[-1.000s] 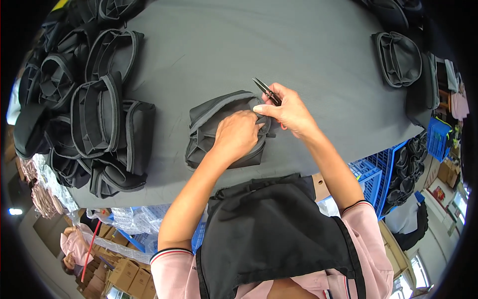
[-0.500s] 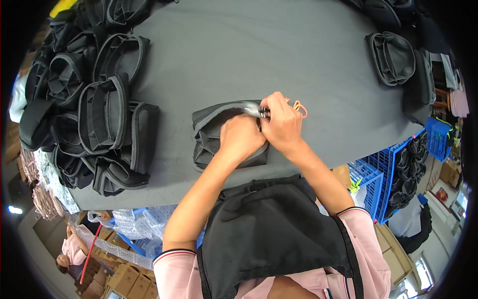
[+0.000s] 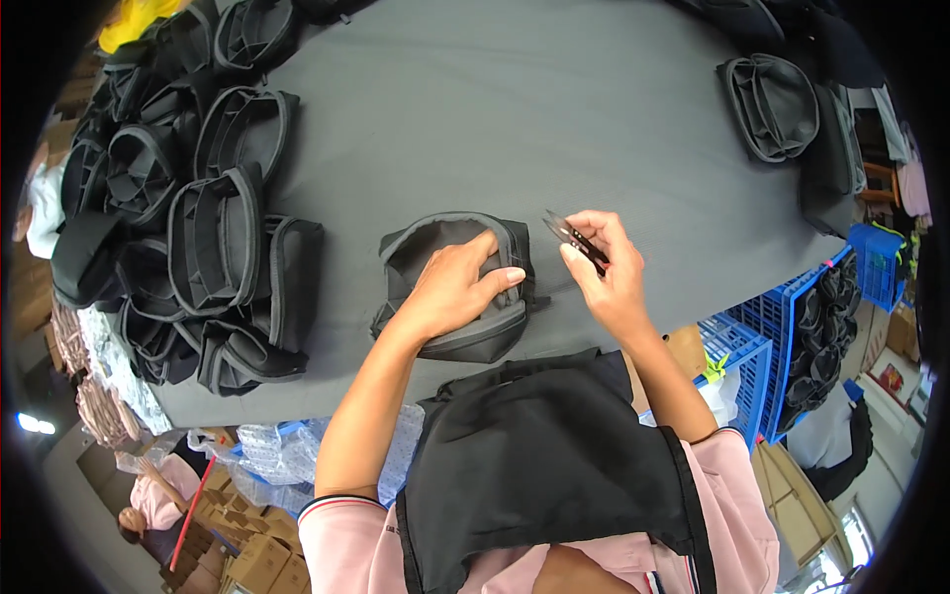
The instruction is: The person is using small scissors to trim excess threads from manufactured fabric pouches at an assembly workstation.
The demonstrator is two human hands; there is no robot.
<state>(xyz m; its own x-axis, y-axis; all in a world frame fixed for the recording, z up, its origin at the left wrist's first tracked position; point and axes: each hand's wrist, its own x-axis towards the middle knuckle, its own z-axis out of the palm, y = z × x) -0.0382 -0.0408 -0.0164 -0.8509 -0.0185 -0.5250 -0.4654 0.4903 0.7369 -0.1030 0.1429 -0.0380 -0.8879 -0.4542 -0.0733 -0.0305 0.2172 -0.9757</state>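
Observation:
An unzipped black fabric pouch lies on the table close in front of me, its grey-edged mouth facing up. My left hand reaches into that mouth, thumb and fingers closed on the right-hand side of its rim; some fingertips are hidden inside. Just right of the pouch, apart from it, my right hand holds a pair of small dark thread snips, blades pointing up and to the left.
Several similar black pouches are heaped along the table's left side. More pouches lie at the far right. Blue crates stand beyond the table's right edge. Another person is at lower left near cardboard boxes.
My right hand has drawn away rightward from the pouch with the snips. My left hand has opened out from a bunched grip to the pouch's right rim. The orange loop no longer shows.

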